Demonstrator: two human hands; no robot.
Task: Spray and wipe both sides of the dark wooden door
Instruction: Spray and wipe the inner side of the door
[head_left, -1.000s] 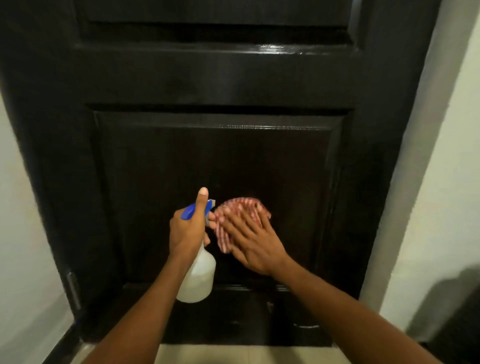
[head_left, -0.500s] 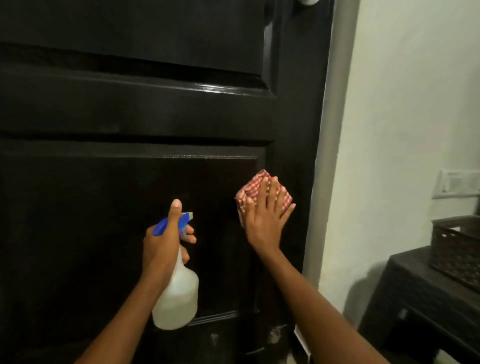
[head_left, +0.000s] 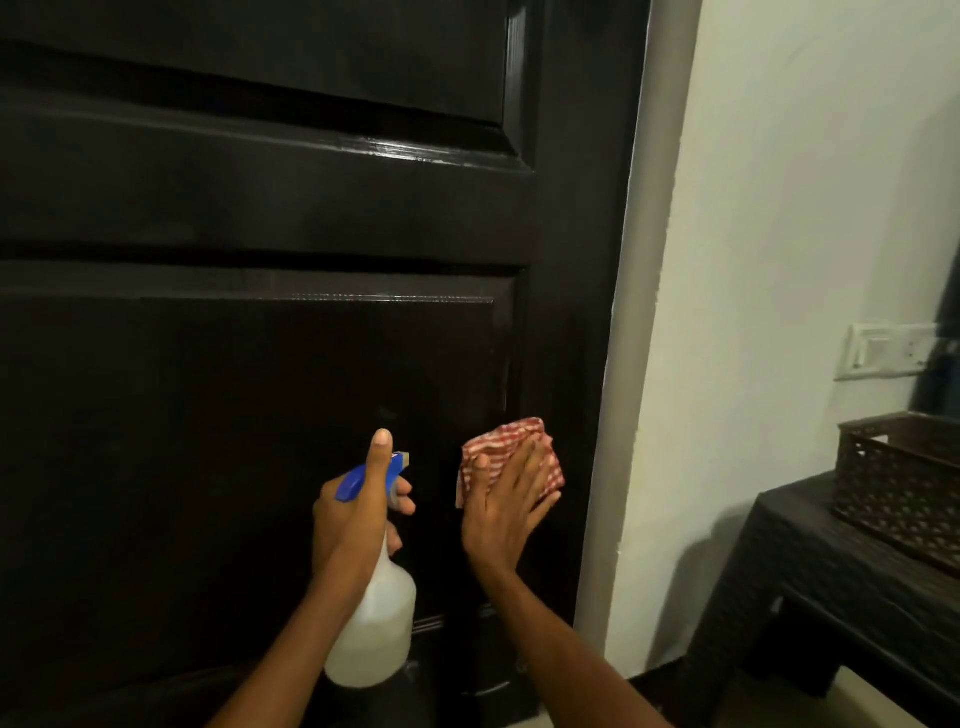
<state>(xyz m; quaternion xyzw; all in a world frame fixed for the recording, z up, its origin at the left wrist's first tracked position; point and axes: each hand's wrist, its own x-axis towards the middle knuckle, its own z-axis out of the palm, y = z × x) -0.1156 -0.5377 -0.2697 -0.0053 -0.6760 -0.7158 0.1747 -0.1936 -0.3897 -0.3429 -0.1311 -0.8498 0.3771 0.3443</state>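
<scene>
1. The right hand (head_left: 506, 506) lies flat, fingers straight and spread, pressing a red-and-white checked cloth (head_left: 511, 457) against the dark wooden door (head_left: 260, 389).
2. The cloth sits at the right edge of the lower recessed panel, beside the door's right stile, low on the door.
3. The left hand (head_left: 358, 512) is curled round the neck of a spray bottle (head_left: 376, 623), thumb lying up along the blue trigger head (head_left: 363, 475), nozzle aimed at the panel just left of the cloth.
4. The bottle's pale body hangs below the fist, holding some liquid (how much I cannot tell).
5. Beyond the door stand the grey frame (head_left: 631, 312), a white wall (head_left: 789, 208), a switch plate (head_left: 888, 353), and a woven basket (head_left: 904, 478) on a dark table (head_left: 831, 571).
6. Judged step: wiping this face's lower panel, spray at the ready.
7. Next likely calls for firm strokes over the mouldings, fresh mist where dry, then the other side.
</scene>
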